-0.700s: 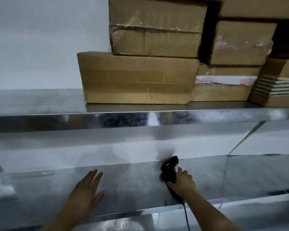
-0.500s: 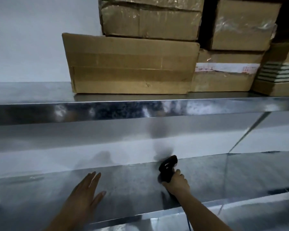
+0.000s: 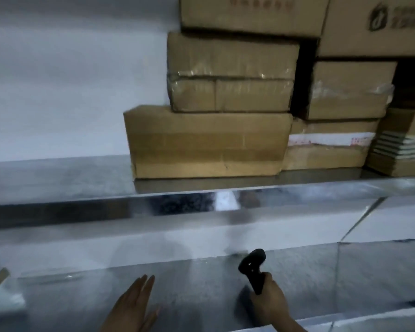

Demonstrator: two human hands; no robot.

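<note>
Your right hand [image 3: 270, 300] is wrapped around the handle of a black handheld barcode scanner [image 3: 252, 268], low and right of centre. The scanner stands above the lower steel shelf [image 3: 201, 288] with its head tilted away from you towards the shelf's back wall. Your fingers hide the bottom of the handle, and whether it touches the shelf cannot be told.

Your left hand [image 3: 132, 305] lies open, fingers straight and together, flat over the same shelf, well to the left of the scanner. Its wrist is cut off by the bottom edge, and you cannot tell if the palm touches the metal.

Above, the upper steel shelf [image 3: 58, 178] carries stacked cardboard. A long cardboard box [image 3: 206, 142] sits at its front, and a taped box [image 3: 230, 73] rests on top of it. To the right, a labelled box [image 3: 331, 149] has red print too blurred to read. A pile of flat packs [image 3: 403, 146] is cut off at the right edge. The printing on the topmost boxes is smeared. At the far left a pale object [image 3: 3, 300] is blurred and cropped.
</note>
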